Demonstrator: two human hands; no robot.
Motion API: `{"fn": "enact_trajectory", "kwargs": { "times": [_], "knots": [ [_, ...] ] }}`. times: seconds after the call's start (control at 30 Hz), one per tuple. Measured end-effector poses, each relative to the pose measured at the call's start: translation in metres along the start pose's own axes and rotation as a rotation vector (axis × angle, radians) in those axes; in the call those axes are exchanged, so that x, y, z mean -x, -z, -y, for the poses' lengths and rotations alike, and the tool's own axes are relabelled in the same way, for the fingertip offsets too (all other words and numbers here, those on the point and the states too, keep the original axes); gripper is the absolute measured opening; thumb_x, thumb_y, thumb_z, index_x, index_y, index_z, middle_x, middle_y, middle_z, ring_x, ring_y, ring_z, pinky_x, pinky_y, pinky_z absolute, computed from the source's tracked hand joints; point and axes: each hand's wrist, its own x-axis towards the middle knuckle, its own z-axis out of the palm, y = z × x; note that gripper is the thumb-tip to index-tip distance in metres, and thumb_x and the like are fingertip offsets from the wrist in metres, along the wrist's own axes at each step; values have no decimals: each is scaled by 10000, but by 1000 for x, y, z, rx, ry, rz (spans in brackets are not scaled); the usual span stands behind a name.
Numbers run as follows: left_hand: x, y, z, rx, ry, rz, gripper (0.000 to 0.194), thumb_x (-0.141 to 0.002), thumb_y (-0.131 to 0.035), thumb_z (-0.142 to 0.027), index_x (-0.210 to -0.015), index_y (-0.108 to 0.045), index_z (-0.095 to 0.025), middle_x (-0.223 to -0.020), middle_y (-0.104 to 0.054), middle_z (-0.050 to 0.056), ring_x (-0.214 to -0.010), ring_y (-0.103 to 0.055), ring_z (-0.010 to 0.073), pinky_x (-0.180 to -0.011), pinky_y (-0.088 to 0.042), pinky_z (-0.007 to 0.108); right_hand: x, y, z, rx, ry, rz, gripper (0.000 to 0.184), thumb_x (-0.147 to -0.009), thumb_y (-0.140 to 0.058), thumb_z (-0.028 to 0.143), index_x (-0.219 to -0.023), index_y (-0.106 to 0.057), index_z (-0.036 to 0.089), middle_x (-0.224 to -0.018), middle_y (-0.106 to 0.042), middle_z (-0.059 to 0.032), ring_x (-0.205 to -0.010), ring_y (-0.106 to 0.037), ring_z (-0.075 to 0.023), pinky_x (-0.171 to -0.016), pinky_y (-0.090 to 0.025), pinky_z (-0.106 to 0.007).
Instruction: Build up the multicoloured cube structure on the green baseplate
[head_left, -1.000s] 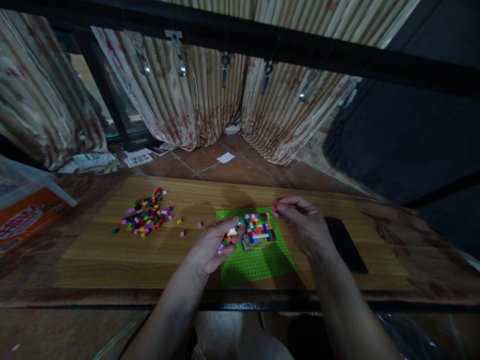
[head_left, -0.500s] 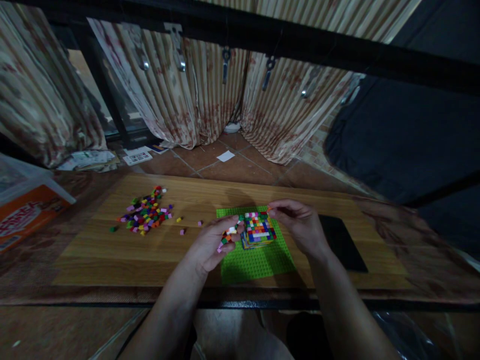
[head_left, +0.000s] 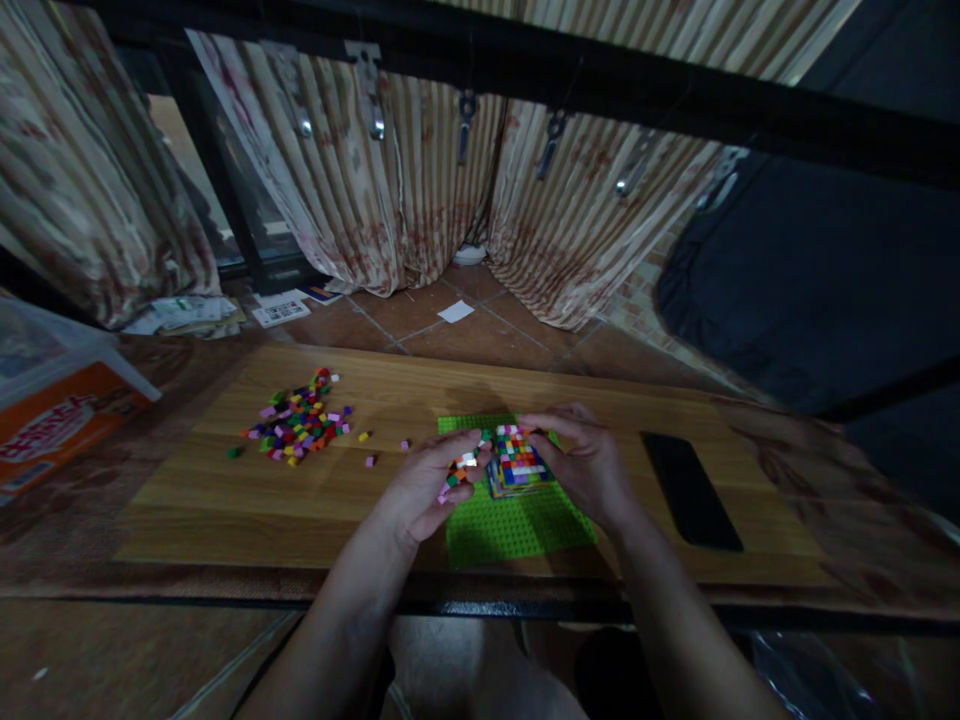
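On a green studded baseplate (head_left: 517, 530) stands a square stack of colourful building bricks (head_left: 521, 465), its top a patchwork of many colours. My left hand (head_left: 424, 485) is closed around several loose small bricks (head_left: 457, 475), among them white, orange, green and pink ones, just left of the stack. The fingers of my right hand (head_left: 585, 465) pinch over the far right part of the stack. A small orange brick sits at those fingertips, mostly hidden by them.
A pile of loose bricks (head_left: 300, 420) lies on the left of the wooden board (head_left: 247, 520), with a few strays nearby. A black phone-like slab (head_left: 691, 490) lies on the right. A clear tub with an orange label (head_left: 67, 420) stands far left.
My right hand has moved left and in over the stack with the small orange brick. My left hand keeps its place beside the stack, and the view has shifted slightly.
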Motion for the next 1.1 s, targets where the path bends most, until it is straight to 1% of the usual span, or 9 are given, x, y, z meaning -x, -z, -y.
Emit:
{"fn": "enact_trajectory", "kwargs": {
  "times": [0.13, 0.23, 0.37, 0.5, 0.6, 0.7, 0.83, 0.93, 1.1],
  "knots": [
    [0, 0, 0, -9, -3, -5, 136, -714, -704, -154, -775, -594, -104, -696, -586, 23, -455, -452, 19, -300, -202, 93, 1, 1, -1, 17, 42, 13, 310, -832, -600, 163, -1043, -723, 354, -881, -717, -6, -887, -600, -202, -796, -488, -378],
    [-1, -1, 0, -13, -4, -15, 135, -711, -706, -157, -766, -596, -102, -685, -587, 22, -451, -449, 18, -299, -197, 97, 2, 3, 0, -1, 32, 7, 291, -835, -607, 173, -1035, -726, 349, -900, -721, -4, -891, -608, -196, -809, -489, -373],
    [-1, 0, 0, -17, -1, -21, 146, -699, -713, -159, -766, -596, -102, -686, -593, 21, -455, -458, 21, -301, -186, 102, 3, 6, 0, -87, -55, -59, 258, -840, -625, 219, -1062, -712, 320, -1000, -725, -14, -968, -627, -192, -888, -478, -382],
    [-2, 0, 1, -16, -6, -14, 154, -696, -721, -164, -764, -594, -108, -683, -596, 18, -449, -452, 16, -306, -178, 103, 1, -1, -6, -165, -189, -105, 237, -839, -633, 318, -1056, -716, 272, -1052, -731, -39, -979, -648, -201, -913, -472, -392],
    [-2, 0, 1, -12, -5, -15, 156, -696, -723, -160, -767, -593, -110, -681, -597, 18, -443, -449, 14, -307, -179, 104, -1, -10, -12, -213, -299, -103, 236, -798, -667, 357, -998, -737, 251, -1027, -743, -49, -956, -664, -208, -889, -484, -385],
    [-3, -1, 2, -13, -6, -20, 150, -702, -720, -157, -769, -596, -107, -677, -594, 18, -443, -453, 15, -307, -190, 101, -1, -16, -14, -296, -400, -113, 242, -738, -716, 359, -950, -748, 246, -977, -756, -46, -903, -676, -207, -825, -509, -367],
    [-5, 1, 3, -16, -6, -2, 140, -720, -713, -163, -774, -597, -105, -674, -584, 10, -439, -450, 11, -305, -206, 97, -2, -18, -9, -449, -526, -145, 240, -647, -776, 359, -845, -759, 224, -847, -763, -38, -729, -672, -174, -690, -523, -319],
    [-6, 2, 4, -14, -3, 24, 148, -726, -716, -173, -775, -594, -105, -680, -577, 5, -439, -444, 8, -299, -197, 98, -4, -16, -4, -503, -565, -138, 232, -606, -795, 364, -775, -762, 209, -750, -755, -30, -628, -650, -153, -625, -512, -300],
    [-6, 1, 6, -16, 8, 21, 153, -731, -718, -184, -774, -590, -112, -671, -575, -1, -433, -426, 6, -303, -193, 103, -8, -16, -1, -524, -580, -153, 198, -578, -802, 342, -720, -766, 208, -705, -750, -25, -600, -643, -150, -616, -506, -301]
  ]
}}
